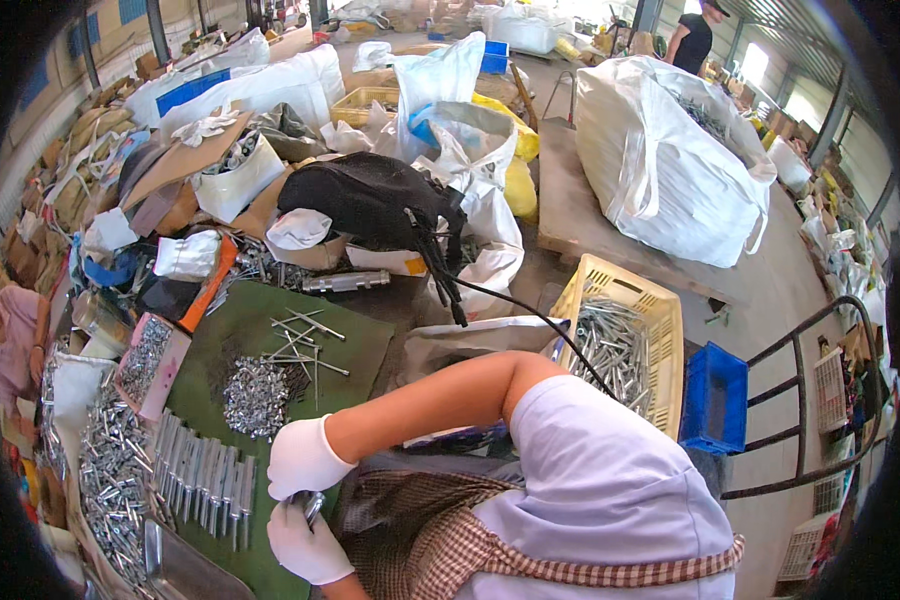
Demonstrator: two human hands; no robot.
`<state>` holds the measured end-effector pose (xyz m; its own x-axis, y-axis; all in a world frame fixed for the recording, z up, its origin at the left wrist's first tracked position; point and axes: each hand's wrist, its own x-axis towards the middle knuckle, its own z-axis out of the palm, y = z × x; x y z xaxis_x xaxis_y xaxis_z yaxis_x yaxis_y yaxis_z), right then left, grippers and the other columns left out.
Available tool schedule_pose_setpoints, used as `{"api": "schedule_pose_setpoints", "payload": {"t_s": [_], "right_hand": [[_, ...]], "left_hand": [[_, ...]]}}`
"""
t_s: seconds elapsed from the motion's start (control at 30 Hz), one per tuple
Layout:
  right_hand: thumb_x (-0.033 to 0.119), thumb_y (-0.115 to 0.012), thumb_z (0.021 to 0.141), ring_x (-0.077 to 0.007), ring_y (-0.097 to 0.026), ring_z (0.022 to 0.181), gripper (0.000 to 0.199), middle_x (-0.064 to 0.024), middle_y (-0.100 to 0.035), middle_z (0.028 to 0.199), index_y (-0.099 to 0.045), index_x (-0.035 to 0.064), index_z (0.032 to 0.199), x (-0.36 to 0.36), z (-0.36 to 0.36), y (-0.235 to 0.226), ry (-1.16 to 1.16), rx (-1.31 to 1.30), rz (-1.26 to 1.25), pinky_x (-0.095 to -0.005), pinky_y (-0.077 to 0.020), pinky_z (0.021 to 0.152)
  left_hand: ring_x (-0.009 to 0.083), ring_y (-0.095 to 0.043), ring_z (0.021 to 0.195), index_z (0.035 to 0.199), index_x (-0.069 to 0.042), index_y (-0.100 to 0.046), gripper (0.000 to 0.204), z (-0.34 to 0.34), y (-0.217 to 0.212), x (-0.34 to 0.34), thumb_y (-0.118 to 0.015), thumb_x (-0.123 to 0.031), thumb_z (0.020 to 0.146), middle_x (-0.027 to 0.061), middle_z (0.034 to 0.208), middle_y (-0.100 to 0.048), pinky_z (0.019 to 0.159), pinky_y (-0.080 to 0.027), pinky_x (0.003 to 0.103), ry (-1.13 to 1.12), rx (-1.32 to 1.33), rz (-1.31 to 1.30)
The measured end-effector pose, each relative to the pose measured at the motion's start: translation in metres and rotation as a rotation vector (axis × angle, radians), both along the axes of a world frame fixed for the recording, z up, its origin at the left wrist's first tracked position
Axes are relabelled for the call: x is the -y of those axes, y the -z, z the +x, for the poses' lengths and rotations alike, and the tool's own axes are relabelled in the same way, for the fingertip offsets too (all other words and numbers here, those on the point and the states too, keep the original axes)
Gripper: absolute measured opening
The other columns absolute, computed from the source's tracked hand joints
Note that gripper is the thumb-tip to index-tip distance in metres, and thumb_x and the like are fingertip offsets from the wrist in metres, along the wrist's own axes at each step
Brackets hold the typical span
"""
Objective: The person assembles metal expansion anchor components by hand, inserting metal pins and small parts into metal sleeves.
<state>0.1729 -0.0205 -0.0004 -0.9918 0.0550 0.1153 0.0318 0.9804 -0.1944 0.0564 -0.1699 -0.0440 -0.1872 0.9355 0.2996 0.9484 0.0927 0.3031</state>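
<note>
A small metal part (310, 503) is being pinched between two white-gloved hands at the near edge of a green mat (370, 345). The right hand (302, 458), reaching in from the right across the body, is being closed over the part from above, fingers curled together. The left hand (305, 545) is being held just below it, fingers bent up around the same part; the two gloves are touching. What kind of part it is cannot be told.

Just left of the hands, a row of metal sleeves (202, 478) is being kept side by side on the mat. Farther off, a heap of small shiny pieces (256, 395) is lying on the mat, with long thin rods (305, 343) scattered beyond it. A pink box (148, 362) filled with fasteners is standing at the mat's left edge.

To the right, a yellow crate (660, 330) of metal tubes is sitting beside a blue crate (715, 400). At the far right, a large white bulk bag (660, 160) is resting on a pallet.
</note>
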Motion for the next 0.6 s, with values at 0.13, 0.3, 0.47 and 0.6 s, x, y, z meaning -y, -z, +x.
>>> {"api": "schedule_pose_setpoints", "payload": {"t_s": [0.13, 0.3, 0.47, 0.6], "right_hand": [[0.018, -0.064, 0.079, -0.0353, -0.066, 0.076, 0.012, -0.0121, -0.066, 0.079, -0.064, 0.0095, 0.088, -0.001, 0.001, 0.014, 0.020, -0.048, -0.071, -0.0467, -0.0526, 0.064], [0.016, -0.062, 0.081, -0.0327, -0.065, 0.075, 0.013, -0.0098, -0.062, 0.083, -0.060, 0.0097, 0.093, 0.007, 0.013, 0.016, 0.030, -0.064, 0.035, -0.0427, -0.0529, 0.061], [0.017, -0.059, 0.083, -0.0282, -0.065, 0.069, 0.013, -0.0062, -0.062, 0.080, -0.058, 0.0115, 0.095, 0.013, 0.026, 0.034, 0.084, -0.176, 0.049, -0.0398, -0.0525, 0.056], [0.019, -0.056, 0.085, -0.0290, -0.065, 0.063, 0.020, -0.0063, -0.063, 0.073, -0.060, 0.0141, 0.104, 0.027, 0.037, 0.035, 0.249, -0.351, -0.103, -0.0416, -0.0507, 0.052]], "left_hand": [[0.0374, -0.059, 0.098, 0.099, 0.002, -0.064, 0.030, -0.002, 0.005, 0.000, -0.069, 0.000, 0.070, 0.0174, 0.105, -0.063, 0.086, -0.047, 0.045, 0.020, -0.021, 0.069], [0.0370, -0.059, 0.096, 0.098, 0.001, -0.063, 0.028, -0.004, 0.007, 0.000, -0.069, -0.001, 0.071, 0.0173, 0.103, -0.063, 0.085, -0.046, 0.045, 0.032, -0.037, 0.071], [0.0361, -0.058, 0.090, 0.092, 0.000, -0.061, 0.022, -0.007, 0.008, 0.001, -0.066, -0.001, 0.071, 0.0159, 0.094, -0.061, 0.080, -0.045, 0.046, 0.069, -0.045, 0.155], [0.0358, -0.058, 0.089, 0.093, -0.001, -0.062, 0.024, -0.005, 0.002, 0.000, -0.065, -0.001, 0.070, 0.0147, 0.094, -0.061, 0.080, -0.045, 0.045, 0.043, -0.012, 0.105]]}}
